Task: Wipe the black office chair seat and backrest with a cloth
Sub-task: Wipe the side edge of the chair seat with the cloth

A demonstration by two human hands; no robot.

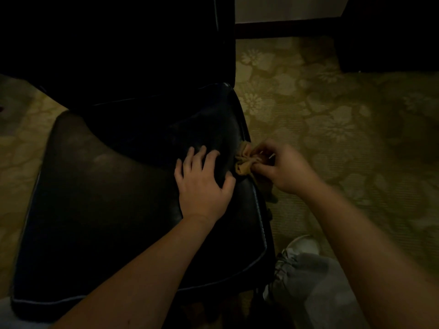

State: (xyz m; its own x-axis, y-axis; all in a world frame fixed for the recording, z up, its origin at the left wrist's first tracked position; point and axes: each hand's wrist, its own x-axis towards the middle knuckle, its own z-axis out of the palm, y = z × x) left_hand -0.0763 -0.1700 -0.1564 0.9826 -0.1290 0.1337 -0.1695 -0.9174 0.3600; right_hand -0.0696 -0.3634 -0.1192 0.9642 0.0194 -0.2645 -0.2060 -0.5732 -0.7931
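The black office chair seat [107, 222] fills the lower left of the head view, with its dark backrest [130, 51] rising behind it. My left hand [202, 184] lies flat on the seat near its right edge, fingers spread, holding nothing. My right hand [280, 167] is just off the seat's right edge, fingers pinched on a bunched tan cloth [243, 162]. The cloth touches the seat's right rim, between my two hands.
A green floral carpet [332, 119] covers the floor to the right. My grey trouser leg and pale shoe [301, 248] stand by the seat's front right corner. Dark furniture [392, 32] stands at the far right, beside a wall baseboard [285, 29].
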